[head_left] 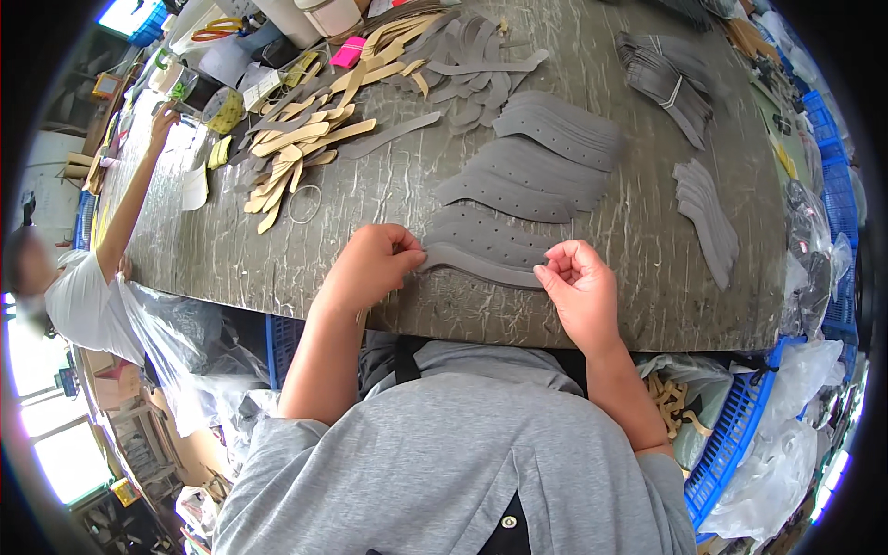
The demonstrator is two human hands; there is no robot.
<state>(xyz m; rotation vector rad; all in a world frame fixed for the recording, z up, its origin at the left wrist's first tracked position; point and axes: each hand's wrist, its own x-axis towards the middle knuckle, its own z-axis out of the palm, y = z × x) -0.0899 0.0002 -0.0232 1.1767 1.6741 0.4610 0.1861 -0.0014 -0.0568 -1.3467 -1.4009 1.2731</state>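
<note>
In front of me lies a curved grey strip (pixel 483 266), flat and leather-like. My left hand (pixel 368 264) pinches its left end between thumb and fingertips. At the other end my right hand (pixel 585 291) is closed on it too, with thumb and index finger together. Just beyond the strip, overlapping grey pieces with small punched holes (pixel 495 227) lie fanned out. Two more overlapping rows of holed grey pieces (pixel 523 176) spread farther back on the table. Whether the strip lies on top of other pieces is hard to see.
Tan and grey strips (pixel 310 139) lie heaped at the back left, near a thin ring (pixel 304 204), a tape roll (pixel 222 111) and orange-handled scissors (pixel 217 30). Bundled grey strips (pixel 661 79) lie back right. A blue basket (pixel 731 444) stands below. Another person's arm (pixel 134 199) reaches over the left side.
</note>
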